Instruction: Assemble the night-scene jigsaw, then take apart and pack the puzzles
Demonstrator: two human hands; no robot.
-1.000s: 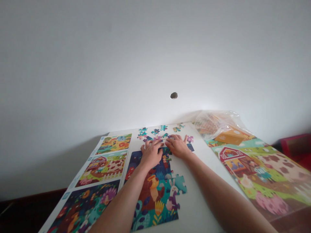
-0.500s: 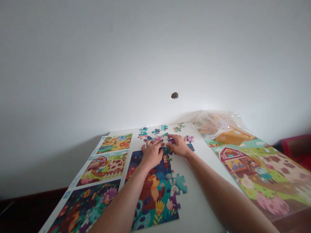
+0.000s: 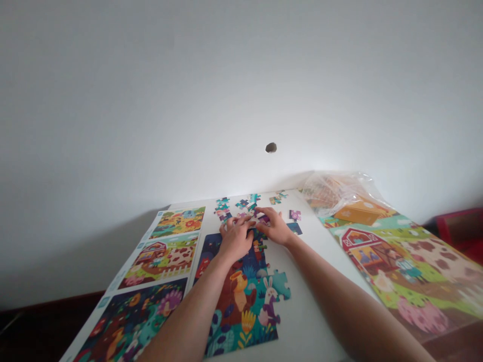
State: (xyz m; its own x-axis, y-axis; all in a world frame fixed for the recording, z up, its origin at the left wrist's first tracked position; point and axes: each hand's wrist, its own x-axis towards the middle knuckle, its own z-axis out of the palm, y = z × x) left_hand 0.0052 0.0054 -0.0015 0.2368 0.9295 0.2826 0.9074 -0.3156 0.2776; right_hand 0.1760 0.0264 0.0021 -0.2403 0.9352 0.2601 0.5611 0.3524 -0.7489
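Observation:
Low over the loose jigsaw pieces, my left hand (image 3: 237, 238) lies with its fingers stretched forward, at the top edge of a partly joined jigsaw (image 3: 237, 301) showing a bear and a rabbit. Close beside it, my right hand (image 3: 276, 227) has its thumb and fingers apart. Between that thumb and forefinger a purple piece (image 3: 263, 219) shows on the table; whether it is touched I cannot tell. A teal and white piece (image 3: 252, 206) lies just past the right fingertips. What is under the left fingers is hidden.
Several loose pieces (image 3: 222, 202) lie toward the wall, with a purple flower piece (image 3: 295, 215) to the right. A picture sheet (image 3: 177, 256) runs along the left. On the right are a farm poster (image 3: 411, 271), an orange box (image 3: 358, 213) and a clear plastic bag (image 3: 328, 188).
The teal and white piece near my right fingertips has shifted slightly left and away. A dark piece ahead of my left hand has slid left. My hands have barely moved.

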